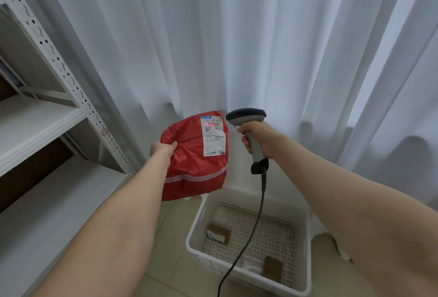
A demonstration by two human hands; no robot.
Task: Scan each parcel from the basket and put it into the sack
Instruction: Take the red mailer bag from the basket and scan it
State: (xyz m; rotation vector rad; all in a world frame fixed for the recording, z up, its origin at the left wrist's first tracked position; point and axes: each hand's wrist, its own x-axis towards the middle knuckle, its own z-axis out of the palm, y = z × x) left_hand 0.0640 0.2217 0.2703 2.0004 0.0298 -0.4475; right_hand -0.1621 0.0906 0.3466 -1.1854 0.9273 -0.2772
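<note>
My left hand grips the left edge of a red plastic parcel and holds it up in front of the curtain. A white shipping label faces me, with a red scan line across its barcode. My right hand grips the handle of a grey barcode scanner, whose head points at the label from the right. Its dark cable hangs down over the basket. The white perforated basket stands on the floor below and holds two small brown cardboard boxes. No sack is in view.
A white metal shelving rack stands at the left, with a shelf board at arm height. A white curtain fills the background. Beige floor tiles show between the rack and the basket.
</note>
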